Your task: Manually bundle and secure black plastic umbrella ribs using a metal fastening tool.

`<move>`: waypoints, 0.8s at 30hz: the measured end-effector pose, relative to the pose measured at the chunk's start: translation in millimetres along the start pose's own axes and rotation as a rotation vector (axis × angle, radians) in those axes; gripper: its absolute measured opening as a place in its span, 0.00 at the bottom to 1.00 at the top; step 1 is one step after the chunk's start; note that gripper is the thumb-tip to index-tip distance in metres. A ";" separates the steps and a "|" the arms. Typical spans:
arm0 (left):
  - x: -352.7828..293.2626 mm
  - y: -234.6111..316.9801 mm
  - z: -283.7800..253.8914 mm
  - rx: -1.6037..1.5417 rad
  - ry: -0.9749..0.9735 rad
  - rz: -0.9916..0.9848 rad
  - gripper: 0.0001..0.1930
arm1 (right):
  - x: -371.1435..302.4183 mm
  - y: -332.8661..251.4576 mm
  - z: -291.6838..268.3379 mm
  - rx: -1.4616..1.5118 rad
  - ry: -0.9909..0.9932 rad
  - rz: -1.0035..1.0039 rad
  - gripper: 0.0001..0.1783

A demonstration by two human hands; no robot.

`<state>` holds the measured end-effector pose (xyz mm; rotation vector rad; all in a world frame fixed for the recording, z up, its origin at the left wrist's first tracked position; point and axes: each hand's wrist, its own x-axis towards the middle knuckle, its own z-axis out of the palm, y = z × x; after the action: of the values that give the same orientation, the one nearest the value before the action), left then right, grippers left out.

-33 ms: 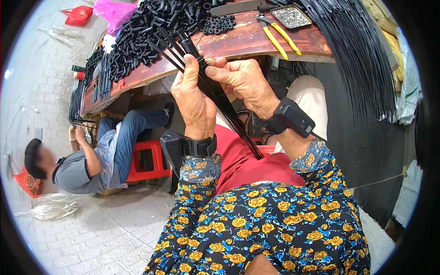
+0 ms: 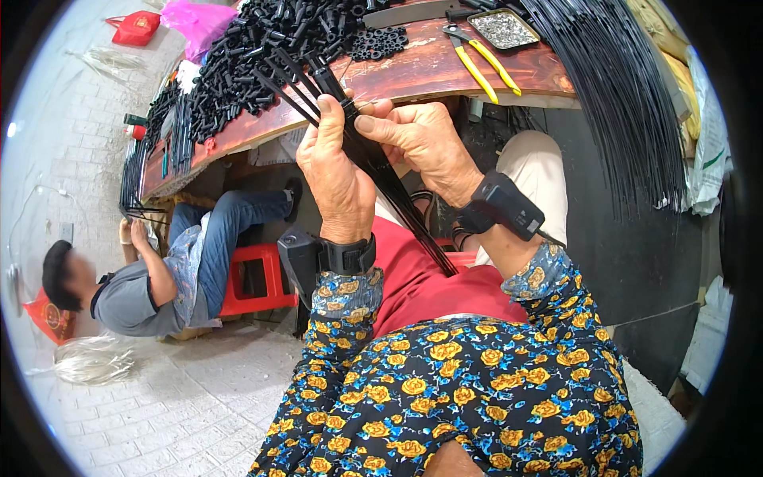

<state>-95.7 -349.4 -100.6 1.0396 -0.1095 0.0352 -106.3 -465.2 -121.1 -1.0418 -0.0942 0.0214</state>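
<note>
A bundle of thin black rods (image 2: 395,191), like umbrella ribs, runs slantwise from my lap up past the bench edge. My left hand (image 2: 338,171) is closed round it, thumb pointing up along its side. Several rod ends fan out above that thumb. Among them, at the top of the bundle, stands a black plastic tube (image 2: 324,78). My right hand (image 2: 425,143) is closed in a pinch against the bundle just below the tube. A fine pale strand shows by its fingertips; what they pinch is mostly hidden.
On the wooden bench (image 2: 429,60) lie a heap of black plastic tubes (image 2: 262,56), black rings (image 2: 379,44), yellow-handled pliers (image 2: 482,65) and a tray of small metal bits (image 2: 503,29). Long black rods (image 2: 620,103) hang over its right side. A co-worker (image 2: 143,294) sits at left.
</note>
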 end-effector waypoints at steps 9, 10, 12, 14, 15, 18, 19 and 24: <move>-7.6 2.9 4.4 -0.034 -0.021 0.030 0.19 | -8.0 -11.3 -1.4 -0.029 -0.052 0.028 0.16; -6.4 2.7 2.6 -0.033 -0.021 0.029 0.19 | -8.1 -12.8 -1.6 -0.029 -0.050 0.028 0.16; -4.4 4.6 -0.7 -0.074 -0.087 -0.017 0.21 | -8.5 -16.5 -1.6 -0.033 -0.064 0.038 0.16; -5.5 6.5 -0.2 -0.088 -0.099 -0.035 0.22 | -5.3 -13.5 -5.6 -0.045 -0.077 0.063 0.16; -5.5 7.1 0.1 -0.104 -0.113 -0.055 0.23 | -3.9 -11.4 -7.0 -0.058 -0.086 0.087 0.16; -3.8 3.3 -7.0 -0.188 -0.149 -0.073 0.24 | -4.2 -7.9 -5.7 0.010 -0.069 0.125 0.14; -4.0 1.5 -7.6 -0.187 -0.151 -0.076 0.24 | -4.0 -4.1 -8.4 0.011 -0.066 0.124 0.14; -4.1 0.1 -11.4 -0.302 -0.311 -0.120 0.23 | -6.1 -9.9 -8.3 -0.022 -0.060 0.129 0.20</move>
<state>-98.9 -339.4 -106.6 0.7414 -0.3250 -0.2461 -112.0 -477.7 -117.1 -1.0681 -0.0812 0.1693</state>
